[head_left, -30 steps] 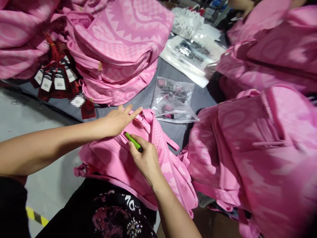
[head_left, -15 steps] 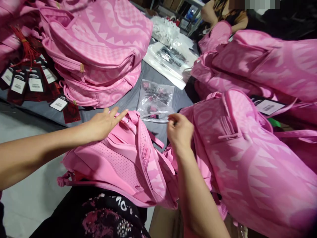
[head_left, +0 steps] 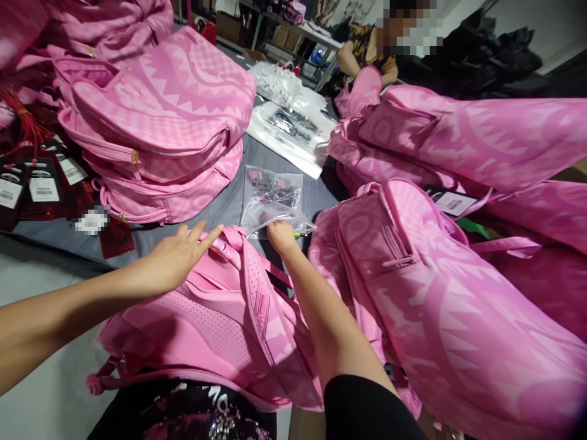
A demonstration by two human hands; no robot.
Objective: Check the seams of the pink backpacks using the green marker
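A pink backpack leans against my lap, its dotted back panel and shoulder straps facing up. My left hand lies on its upper edge with the fingers stretched out, beside the top handle. Beyond the backpack is a clear plastic bag with small dark and pink pieces inside. My right hand is at the near mouth of this bag, fingers curled and partly hidden by the plastic. A bit of something green shows beside it; what the fingers hold cannot be seen.
Stacked pink backpacks stand at the left, with black barcode tags beside them. More pink backpacks crowd the right. White plastic packaging lies farther back on the grey-covered table. Another person is at the far side.
My right hand has moved left and forward, from above the backpack's right side to the plastic bag's mouth. My left hand stays on the backpack. The view has shifted slightly.
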